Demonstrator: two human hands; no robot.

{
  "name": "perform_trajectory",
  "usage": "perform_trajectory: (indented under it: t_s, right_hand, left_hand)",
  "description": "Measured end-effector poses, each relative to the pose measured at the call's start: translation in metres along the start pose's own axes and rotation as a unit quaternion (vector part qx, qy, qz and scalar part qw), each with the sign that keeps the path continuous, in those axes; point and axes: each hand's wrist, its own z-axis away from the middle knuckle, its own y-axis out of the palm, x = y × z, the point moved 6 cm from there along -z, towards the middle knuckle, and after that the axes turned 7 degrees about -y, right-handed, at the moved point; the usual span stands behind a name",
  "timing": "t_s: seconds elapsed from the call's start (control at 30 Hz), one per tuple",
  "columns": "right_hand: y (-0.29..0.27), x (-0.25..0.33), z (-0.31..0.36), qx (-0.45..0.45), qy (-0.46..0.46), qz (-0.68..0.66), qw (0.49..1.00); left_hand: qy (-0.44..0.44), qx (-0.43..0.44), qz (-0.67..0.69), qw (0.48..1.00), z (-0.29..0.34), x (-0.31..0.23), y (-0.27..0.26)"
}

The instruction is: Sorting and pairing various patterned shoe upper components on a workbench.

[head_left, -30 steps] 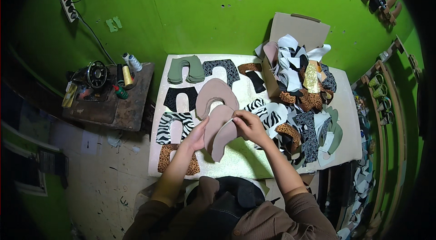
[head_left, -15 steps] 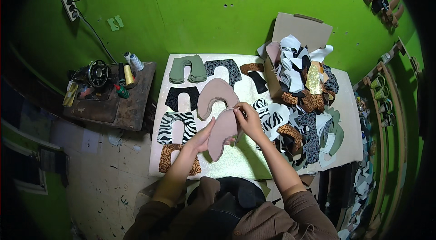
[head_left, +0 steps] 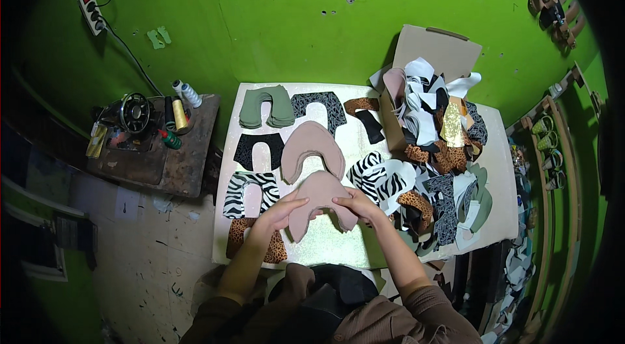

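At the far left, a sewing machine (head_left: 135,113) stands on a dark wooden table (head_left: 179,171), with thread spools (head_left: 191,95) and a green bottle (head_left: 170,139) beside it. Next comes a white table (head_left: 498,197); along its left side lie a zebra-print piece (head_left: 235,199), a leopard-print piece (head_left: 277,250) below it, a black piece (head_left: 243,151) above it, and a green stack (head_left: 251,110) at the back. The left hand (head_left: 282,212) is closed on the left side of a curved pink piece (head_left: 319,189), thumb on top. That piece is held over the middle of the table, just nearer the body than a pink stack (head_left: 314,137); it may be several layers, which is hard to tell. The right hand (head_left: 362,206) pinches its right side, thumb on top. Farther right, fabric scraps (head_left: 444,210) lie near a cardboard box (head_left: 437,48), and sandals (head_left: 544,125) sit on a rack (head_left: 568,149).
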Motion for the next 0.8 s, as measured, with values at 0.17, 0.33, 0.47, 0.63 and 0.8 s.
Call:
perform_trajectory:
  t_s: [0.17, 0.33, 0.47, 0.63, 0.8]
  right_hand:
    - [-0.010, 0.019, -0.035, -0.042, -0.020, 0.093, 0.995]
    - [-0.016, 0.047, -0.074, -0.046, -0.076, 0.031, 0.996]
    - [-0.012, 0.075, -0.097, -0.057, -0.087, 0.023, 0.994]
    - [-0.036, 0.070, -0.128, -0.133, -0.159, 0.217, 0.954]
    - [-0.028, 0.079, -0.124, -0.197, -0.212, 0.429, 0.856]
  left_hand:
    - [0.029, -0.122, -0.060, 0.990, -0.013, -0.019, -0.025]
    - [0.079, -0.193, -0.116, 0.971, -0.031, -0.065, -0.047]
    - [0.129, -0.215, -0.132, 0.959, -0.042, -0.101, -0.055]
    - [0.191, -0.360, -0.397, 0.823, -0.054, -0.123, -0.075]
    - [0.197, -0.411, -0.562, 0.690, -0.059, -0.125, -0.074]
